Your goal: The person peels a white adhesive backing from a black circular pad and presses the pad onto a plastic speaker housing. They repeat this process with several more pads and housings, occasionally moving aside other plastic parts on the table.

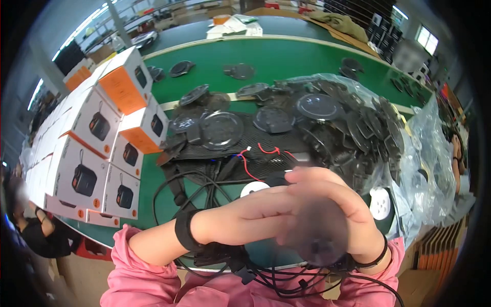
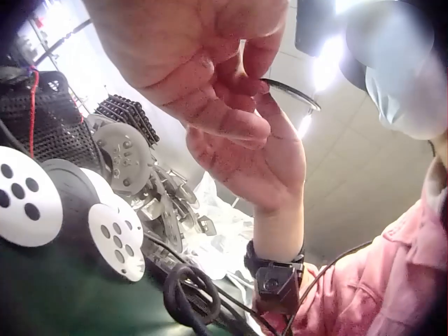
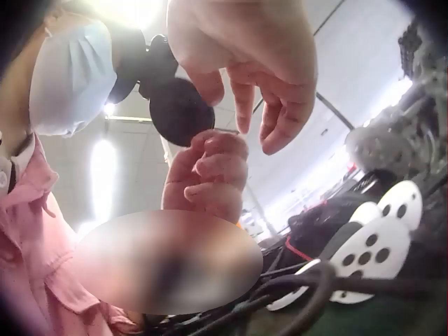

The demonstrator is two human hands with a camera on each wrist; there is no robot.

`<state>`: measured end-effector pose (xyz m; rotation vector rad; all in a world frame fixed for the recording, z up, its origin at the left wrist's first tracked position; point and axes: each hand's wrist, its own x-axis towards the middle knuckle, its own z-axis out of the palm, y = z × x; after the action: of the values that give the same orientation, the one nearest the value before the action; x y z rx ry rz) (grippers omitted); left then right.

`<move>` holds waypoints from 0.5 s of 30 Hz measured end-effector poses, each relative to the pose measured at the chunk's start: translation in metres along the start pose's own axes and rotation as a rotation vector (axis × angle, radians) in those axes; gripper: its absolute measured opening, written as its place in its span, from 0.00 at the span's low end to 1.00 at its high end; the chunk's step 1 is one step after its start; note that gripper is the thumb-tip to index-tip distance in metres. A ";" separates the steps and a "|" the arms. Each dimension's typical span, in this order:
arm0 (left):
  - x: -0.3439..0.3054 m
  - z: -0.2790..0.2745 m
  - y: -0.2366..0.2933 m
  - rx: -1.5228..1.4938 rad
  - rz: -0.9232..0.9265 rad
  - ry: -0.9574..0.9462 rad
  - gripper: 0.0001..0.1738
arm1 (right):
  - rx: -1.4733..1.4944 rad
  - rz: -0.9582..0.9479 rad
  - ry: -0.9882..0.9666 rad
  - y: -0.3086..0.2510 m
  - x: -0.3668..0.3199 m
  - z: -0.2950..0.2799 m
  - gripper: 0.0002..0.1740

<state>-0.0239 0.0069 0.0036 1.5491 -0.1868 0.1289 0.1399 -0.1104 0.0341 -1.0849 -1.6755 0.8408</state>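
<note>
A dark round disc [image 1: 322, 233], blurred by closeness in the head view, is between the two hands. In the right wrist view the left hand [image 3: 206, 175] has curled fingers at the lower edge of the disc [image 3: 180, 112]. The left hand [image 2: 203, 70] also meets the disc's thin edge [image 2: 297, 94] in the left wrist view. The right hand [image 1: 353, 215] is beside it, its thumb near the disc and its other fingers loosely bent, seen from above as the right hand [image 3: 252, 56]. Part of the contact is hidden.
White perforated discs [image 1: 379, 203] lie around the hands. Behind are black mesh [image 1: 194, 157] with red wires [image 1: 246, 166] and a pile of clear-lidded dark parts [image 1: 317, 106]. Stacked boxes [image 1: 84, 174] stand left, plastic bags [image 1: 429, 163] lie right, and black cables [image 1: 286, 286] cross near the body.
</note>
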 end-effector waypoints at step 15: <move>-0.028 -0.089 0.028 1.531 -0.146 0.610 0.20 | 0.767 0.035 0.314 0.049 0.007 0.018 0.12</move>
<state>-0.0535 0.0974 0.0243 2.9112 0.6788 0.7395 0.1353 -0.0869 -0.0125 -0.6571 -0.9350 1.1366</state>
